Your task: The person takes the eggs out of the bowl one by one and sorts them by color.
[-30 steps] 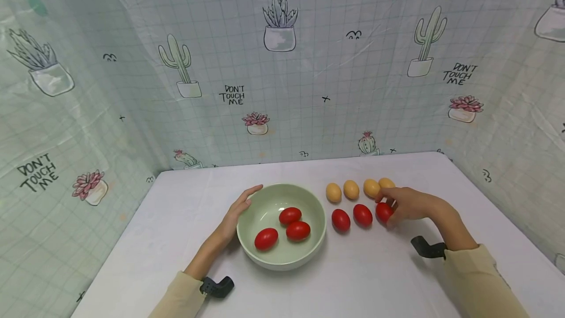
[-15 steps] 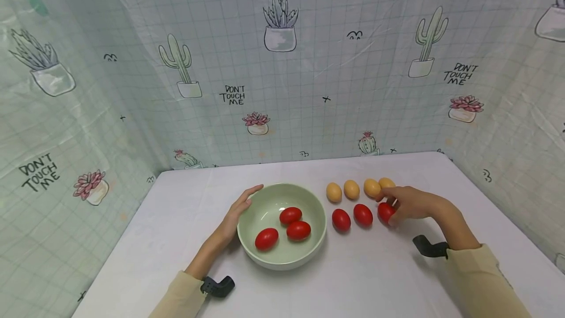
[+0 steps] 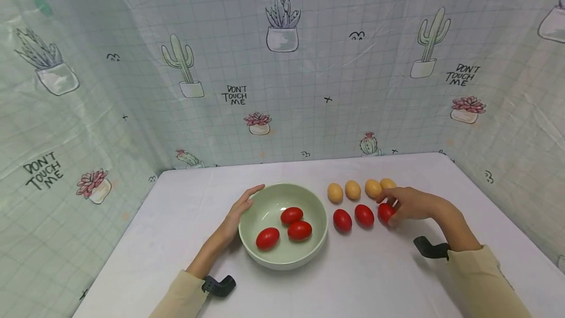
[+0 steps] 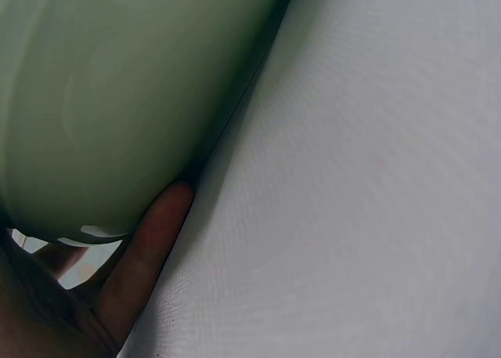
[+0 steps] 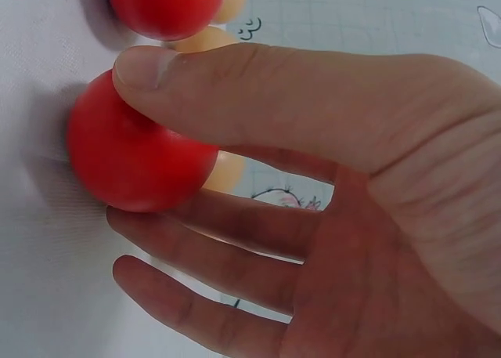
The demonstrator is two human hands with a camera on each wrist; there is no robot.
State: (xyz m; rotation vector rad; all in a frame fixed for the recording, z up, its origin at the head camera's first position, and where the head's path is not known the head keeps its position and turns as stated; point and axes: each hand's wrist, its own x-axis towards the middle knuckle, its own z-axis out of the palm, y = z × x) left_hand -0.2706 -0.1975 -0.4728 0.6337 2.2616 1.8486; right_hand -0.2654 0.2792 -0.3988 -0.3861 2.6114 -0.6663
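Observation:
My left hand [image 3: 230,221] rests along the left side of a pale green bowl [image 3: 282,260], its fingers stretched along the rim. In the left wrist view the thumb [image 4: 149,256] touches the bowl's lower wall. Inside the bowl lie three smooth red eggs [image 3: 268,238]. On the right, my right hand [image 3: 412,205] pinches another red egg [image 5: 141,150] with thumb and fingers; this egg sits on the table. The thumb lies over its near side, and the outer fingers are spread apart. Two more red eggs [image 3: 364,215] lie between that hand and the bowl.
Several yellow eggs [image 3: 352,190] form a row behind the loose red ones, the rightmost close to my right fingertips. The white table [image 3: 353,278] extends around the bowl. A patterned curtain [image 3: 326,63] hangs behind and at both sides.
The egg at my right hand has shifted very slightly to the right since one second ago. My left hand and the bowl keep their places; the whole view has drifted a little.

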